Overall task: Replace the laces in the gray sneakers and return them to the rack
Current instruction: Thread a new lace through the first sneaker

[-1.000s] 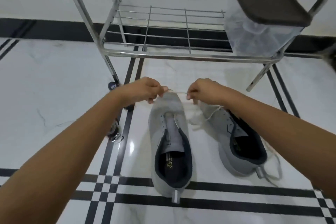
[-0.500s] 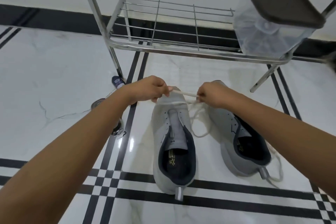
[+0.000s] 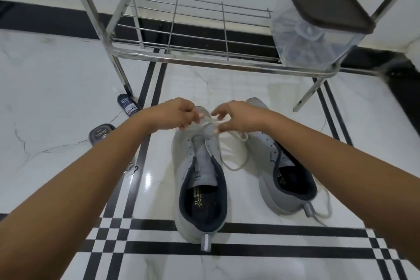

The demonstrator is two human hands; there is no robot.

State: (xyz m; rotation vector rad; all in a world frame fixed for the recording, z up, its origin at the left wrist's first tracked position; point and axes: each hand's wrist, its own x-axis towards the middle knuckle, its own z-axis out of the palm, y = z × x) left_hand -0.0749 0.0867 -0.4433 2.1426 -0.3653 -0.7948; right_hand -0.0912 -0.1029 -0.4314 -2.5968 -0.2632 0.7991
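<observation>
Currently the white lace (image 3: 242,136) is pinched in the curled left hand (image 3: 179,115) and right hand (image 3: 236,118), at the toe eyelets of the centre sneaker (image 3: 200,188). Ends are best evened and kept untwisted before crossing. Counted: two sneakers, the second sneaker (image 3: 268,150) at right; two laces; one rack (image 3: 204,60); two tins (image 3: 128,104), left.

Open floor (image 3: 50,79) at left and bottom of frame. Blocking the top: metal rack (image 3: 204,61), clear box (image 3: 302,48) filling its right end. At middle left, small bottle (image 3: 128,104) and tin (image 3: 100,135).
</observation>
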